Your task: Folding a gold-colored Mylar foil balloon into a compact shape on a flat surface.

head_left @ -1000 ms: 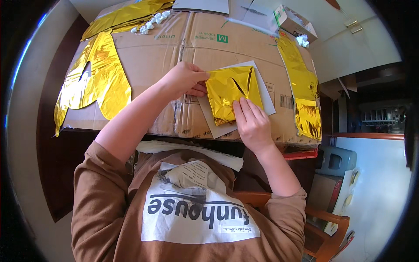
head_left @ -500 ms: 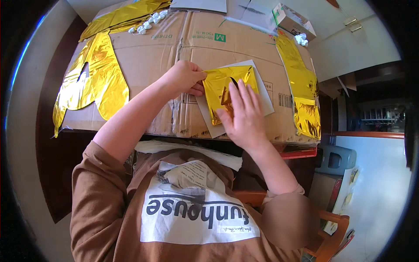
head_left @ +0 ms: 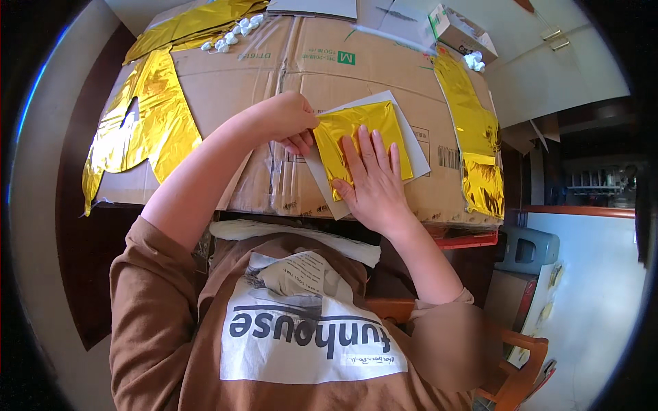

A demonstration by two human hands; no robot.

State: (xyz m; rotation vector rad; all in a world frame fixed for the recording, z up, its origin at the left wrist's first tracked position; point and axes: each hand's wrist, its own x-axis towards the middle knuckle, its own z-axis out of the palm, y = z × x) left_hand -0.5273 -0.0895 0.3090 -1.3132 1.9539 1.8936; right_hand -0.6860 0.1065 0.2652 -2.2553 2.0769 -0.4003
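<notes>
Mid-frame, right hand (head_left: pixel 373 181) lies flat, pressing gold foil (head_left: pixel 360 130) onto card (head_left: pixel 418 154); left hand (head_left: pixel 291 120) pinches the foil's edge. Smooth outward, evenly.

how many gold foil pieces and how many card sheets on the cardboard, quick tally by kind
Shiny gold foil pieces: 3, namely the large cut sheet at left, the long strip at right, the small square under the right hand
Grey card sheets under the small foil: 1
Flattened brown cardboard boxes: 1
Total: 5
</notes>
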